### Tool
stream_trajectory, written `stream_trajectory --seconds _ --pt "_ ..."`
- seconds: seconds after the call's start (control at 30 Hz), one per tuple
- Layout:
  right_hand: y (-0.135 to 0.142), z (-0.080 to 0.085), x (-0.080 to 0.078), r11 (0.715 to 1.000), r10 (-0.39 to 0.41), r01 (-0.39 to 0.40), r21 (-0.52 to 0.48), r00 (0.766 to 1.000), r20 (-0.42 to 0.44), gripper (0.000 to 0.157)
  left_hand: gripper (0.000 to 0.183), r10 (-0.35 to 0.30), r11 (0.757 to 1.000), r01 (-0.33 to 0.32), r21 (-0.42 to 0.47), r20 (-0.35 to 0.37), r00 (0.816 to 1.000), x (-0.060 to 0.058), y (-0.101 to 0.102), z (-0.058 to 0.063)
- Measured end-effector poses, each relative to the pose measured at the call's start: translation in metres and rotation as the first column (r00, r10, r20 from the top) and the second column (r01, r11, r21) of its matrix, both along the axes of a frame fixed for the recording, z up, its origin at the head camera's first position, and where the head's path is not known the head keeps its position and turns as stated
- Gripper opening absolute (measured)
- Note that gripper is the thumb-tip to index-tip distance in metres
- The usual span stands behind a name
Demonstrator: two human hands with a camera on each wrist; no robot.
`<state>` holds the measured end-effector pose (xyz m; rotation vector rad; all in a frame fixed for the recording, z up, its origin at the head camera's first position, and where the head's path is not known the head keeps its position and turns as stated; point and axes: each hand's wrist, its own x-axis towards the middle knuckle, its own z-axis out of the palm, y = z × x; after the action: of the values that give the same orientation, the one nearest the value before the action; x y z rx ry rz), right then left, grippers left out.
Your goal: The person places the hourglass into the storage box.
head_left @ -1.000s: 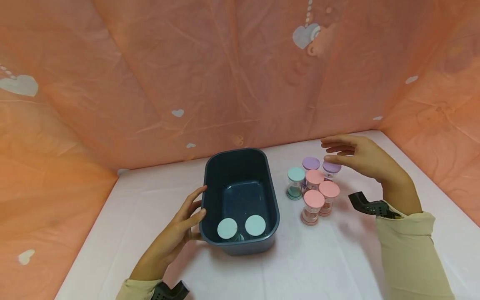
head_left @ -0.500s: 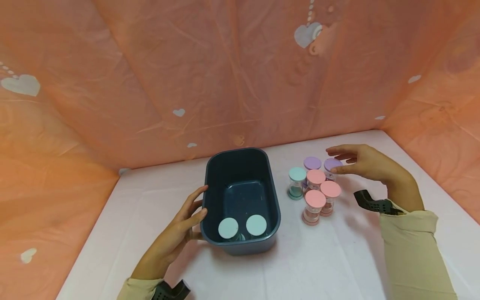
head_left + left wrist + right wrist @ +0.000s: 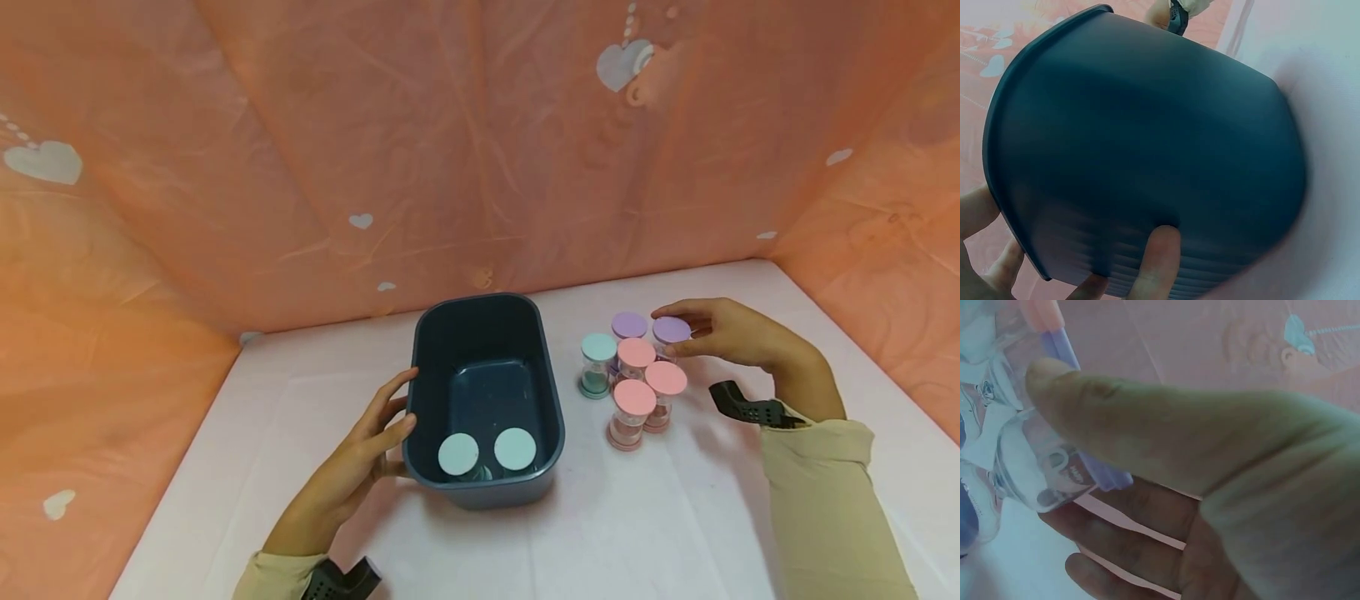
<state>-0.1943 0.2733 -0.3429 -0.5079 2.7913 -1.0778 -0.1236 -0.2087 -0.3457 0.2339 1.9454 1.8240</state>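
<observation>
My left hand [image 3: 348, 467] rests along the left side of a dark blue bin [image 3: 487, 498], fingertips at its rim. In the left wrist view the fingers [image 3: 1160, 259] press the bin's outer wall [image 3: 1147, 125]. Two sand timers with pale mint caps [image 3: 458, 454] stand in the bin's near end. My right hand [image 3: 731, 335] holds a purple-capped sand timer [image 3: 671, 330] between thumb and fingers, on the far right of a cluster. The right wrist view shows the thumb [image 3: 1097, 406] across its clear glass [image 3: 1041, 469], the fingers behind.
Close beside the held timer stand several pink-capped sand timers [image 3: 634, 397], another purple-capped one [image 3: 629, 324] and a mint-capped one [image 3: 598, 347]. All are on the white tabletop [image 3: 600, 533]. An orange cloth [image 3: 375, 150] with hearts encloses the back and sides.
My right hand has come down and closed its thumb and fingers about the purple-capped sand timer. The left hand keeps its place on the bin.
</observation>
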Motion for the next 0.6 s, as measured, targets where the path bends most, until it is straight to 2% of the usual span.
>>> stream_trajectory --seconds 0.33,0.6 --pt "0.0035 -0.0052 -0.0005 0.999 0.038 -0.035 -0.038 0.997 0.073 0.059 0.06 -0.004 1.0 0.004 0.0 0.0 1.0 -0.0001 0.0004 -0.0002" --pt "0.0028 -0.0041 -0.0001 0.997 0.057 -0.055 -0.054 0.997 0.043 0.051 0.06 -0.001 1.0 0.001 0.003 -0.001 1.0 0.0007 0.0003 -0.0002"
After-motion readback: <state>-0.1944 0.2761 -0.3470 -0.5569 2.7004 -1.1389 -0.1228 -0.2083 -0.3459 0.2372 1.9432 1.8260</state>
